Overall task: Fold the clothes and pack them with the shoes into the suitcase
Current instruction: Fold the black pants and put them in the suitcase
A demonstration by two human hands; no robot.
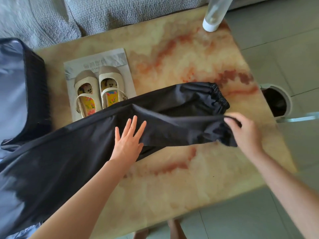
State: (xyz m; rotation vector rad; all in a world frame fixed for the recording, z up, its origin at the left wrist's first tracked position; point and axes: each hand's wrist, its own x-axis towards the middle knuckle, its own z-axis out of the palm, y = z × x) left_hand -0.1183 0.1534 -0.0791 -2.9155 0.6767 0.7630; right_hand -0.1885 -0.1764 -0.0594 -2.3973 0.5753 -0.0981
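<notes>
Fingers of left hand (128,140) spread flat on black trousers (82,145), right hand (241,131) pinching one cuff

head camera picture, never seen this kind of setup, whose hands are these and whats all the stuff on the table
No machine here: a person wears one camera on the head, looking down at their own two hands. The left hand lies flat on black trousers spread across a marble-patterned table. The right hand grips the end of one leg. Beyond, a pair of cream shoes stands on a printed paper sheet. The open suitcase sits at the left edge, a clear bottle at the far corner, and a bin on the floor to the right.
</notes>
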